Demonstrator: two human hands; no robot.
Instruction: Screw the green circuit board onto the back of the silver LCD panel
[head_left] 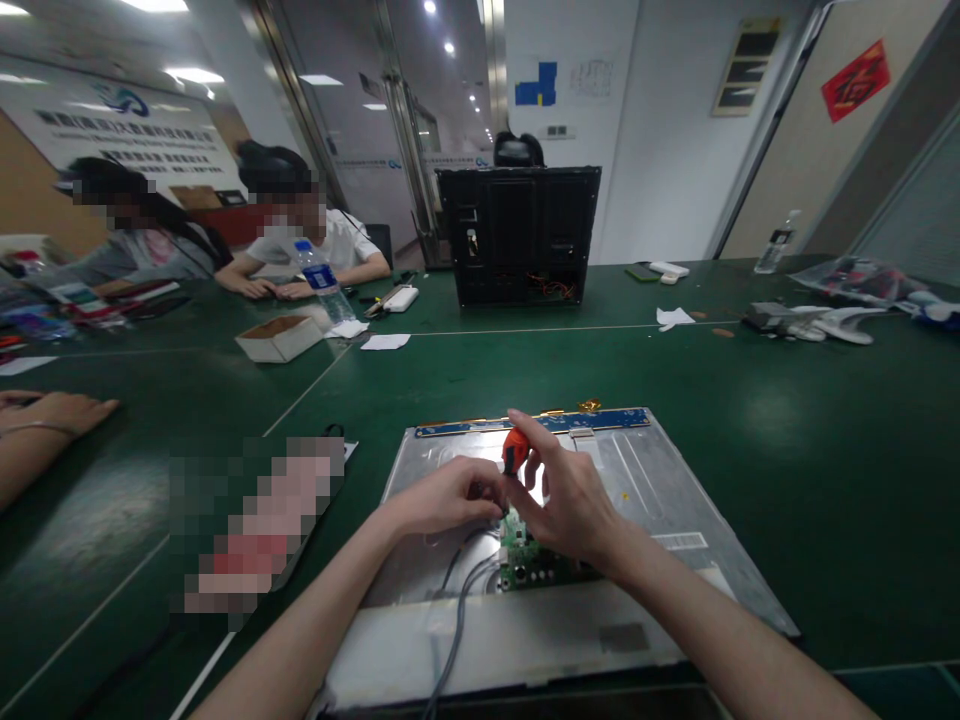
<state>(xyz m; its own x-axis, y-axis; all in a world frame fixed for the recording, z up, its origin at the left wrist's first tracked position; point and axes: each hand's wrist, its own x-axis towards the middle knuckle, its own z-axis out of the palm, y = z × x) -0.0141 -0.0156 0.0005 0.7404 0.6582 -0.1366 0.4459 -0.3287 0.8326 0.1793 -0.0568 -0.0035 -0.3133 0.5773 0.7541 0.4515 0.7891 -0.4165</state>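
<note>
A small green circuit board [525, 560] sits on the metal back of a flat display panel [660, 490] that lies face down on the green counter [825, 450], and it looks still mounted, with grey cables [457, 600] still leading off it toward the near edge. The right hand [570, 500] has its fingers closed around an orange-handled screwdriver [514, 450], held upright over the board. The left hand [450, 495] pinches its fingers shut beside the shaft, steadying it; whether it holds a screw I cannot tell. No loose screws show, so the unfastening seems at an early stage. Beyond stand a black chassis [519, 235], a cardboard box [279, 337], and a water bottle [322, 280]; another person's hand [64, 410] rests at the left.
</note>
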